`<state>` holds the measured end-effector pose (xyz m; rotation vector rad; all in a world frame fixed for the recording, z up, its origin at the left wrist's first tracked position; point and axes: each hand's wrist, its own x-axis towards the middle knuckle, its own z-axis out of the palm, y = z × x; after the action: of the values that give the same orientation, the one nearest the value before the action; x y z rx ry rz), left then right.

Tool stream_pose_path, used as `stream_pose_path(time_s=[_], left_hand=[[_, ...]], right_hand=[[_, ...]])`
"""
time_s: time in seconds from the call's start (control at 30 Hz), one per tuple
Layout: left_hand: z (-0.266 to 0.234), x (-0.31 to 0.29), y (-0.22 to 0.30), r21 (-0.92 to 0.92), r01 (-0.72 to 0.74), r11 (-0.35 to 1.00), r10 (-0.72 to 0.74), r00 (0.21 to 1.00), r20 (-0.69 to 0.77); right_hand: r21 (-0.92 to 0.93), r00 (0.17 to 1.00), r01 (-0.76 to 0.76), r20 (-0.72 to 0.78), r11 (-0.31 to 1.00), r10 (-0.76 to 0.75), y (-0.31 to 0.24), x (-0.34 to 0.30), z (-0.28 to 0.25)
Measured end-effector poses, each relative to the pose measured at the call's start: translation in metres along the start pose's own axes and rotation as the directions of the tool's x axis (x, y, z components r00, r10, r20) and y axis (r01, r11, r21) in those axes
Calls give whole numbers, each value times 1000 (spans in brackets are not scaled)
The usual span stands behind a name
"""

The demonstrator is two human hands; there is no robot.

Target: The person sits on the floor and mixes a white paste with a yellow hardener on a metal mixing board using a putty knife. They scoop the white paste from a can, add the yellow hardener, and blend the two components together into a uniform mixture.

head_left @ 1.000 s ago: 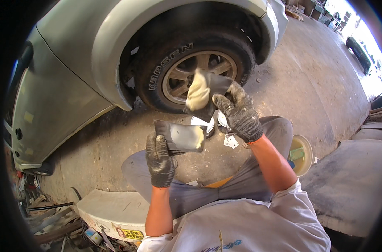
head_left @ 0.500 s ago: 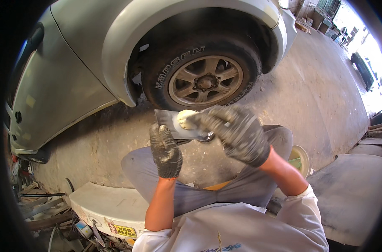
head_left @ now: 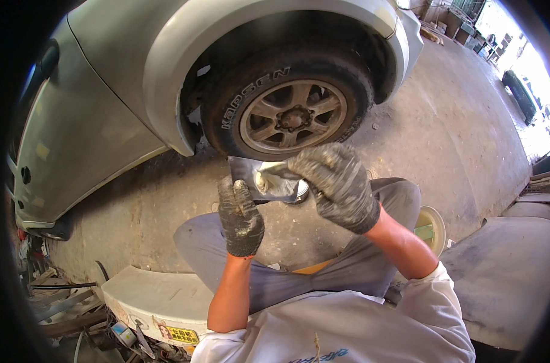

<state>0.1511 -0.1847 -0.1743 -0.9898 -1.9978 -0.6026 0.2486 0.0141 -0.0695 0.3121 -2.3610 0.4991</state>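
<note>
My left hand [head_left: 241,219], in a dirty dark work glove, grips the near left edge of a thin flat plate [head_left: 242,169]. A lump of cream-coloured putty [head_left: 264,181] lies smeared across that plate. My right hand [head_left: 338,189], gloved alike and slightly blurred, is closed on a small putty spreader [head_left: 278,169]. Its tip touches the putty, and my fingers cover most of it. Just beyond the plate's right corner, part of a round tin [head_left: 301,190] shows below my hands; the rest of it is hidden.
Ahead stands a silver-grey car [head_left: 105,109] with its dusty wheel [head_left: 293,118]. By my right knee is a pale bucket [head_left: 438,227] with something green inside. A pale bumper-like part [head_left: 160,296] lies left, near scrap [head_left: 75,308]; a large grey panel [head_left: 505,266] lies right.
The spreader and my right hand have shifted slightly down, and the putty lump now looks flatter and more spread. The plate has moved a little to the right.
</note>
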Motion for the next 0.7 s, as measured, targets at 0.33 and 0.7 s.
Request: stream_pose_path(time_s=[0.33, 0.7], left_hand=[[-10, 19, 3, -682, 677, 278, -694, 632, 344], [-25, 36, 15, -429, 713, 554, -683, 684, 256]], right_hand=[[154, 982, -75, 183, 985, 47, 40, -8, -13], [377, 730, -682, 293, 627, 617, 16, -44, 37]])
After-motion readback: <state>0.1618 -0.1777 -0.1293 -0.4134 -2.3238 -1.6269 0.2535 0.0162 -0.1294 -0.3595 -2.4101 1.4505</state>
